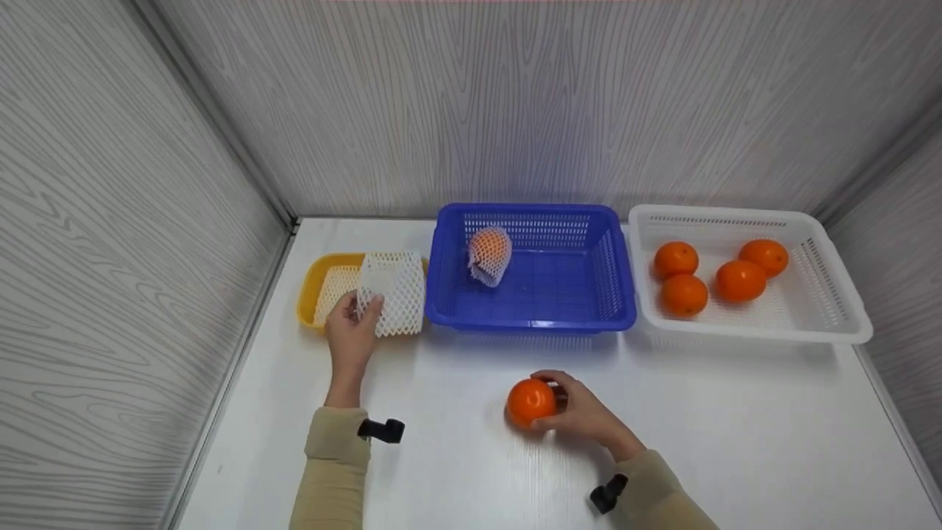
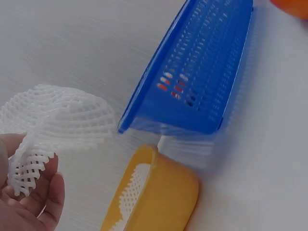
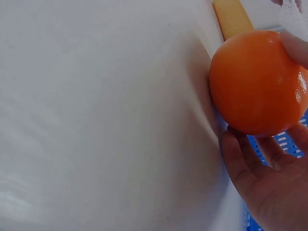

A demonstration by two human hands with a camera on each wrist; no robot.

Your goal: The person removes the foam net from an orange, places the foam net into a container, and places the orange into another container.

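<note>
My left hand (image 1: 352, 331) pinches a white foam net sleeve (image 1: 394, 294) between thumb and fingers, over the yellow basket (image 1: 313, 291). In the left wrist view the net (image 2: 62, 115) spreads out from the fingertips, beside the blue basket. My right hand (image 1: 585, 414) grips an orange (image 1: 531, 403) over the front middle of the table, thumb on one side and fingers on the other. The right wrist view shows the same orange (image 3: 260, 82) close up, with the fingers curled beneath it.
A blue basket (image 1: 530, 324) stands at the back middle, holding one orange in a net (image 1: 490, 254). To its right is a white basket (image 1: 758, 331) with several bare oranges (image 1: 740, 280). More white netting (image 1: 333, 287) lies in the yellow basket. Wood-grain panels (image 1: 471, 110) enclose the table.
</note>
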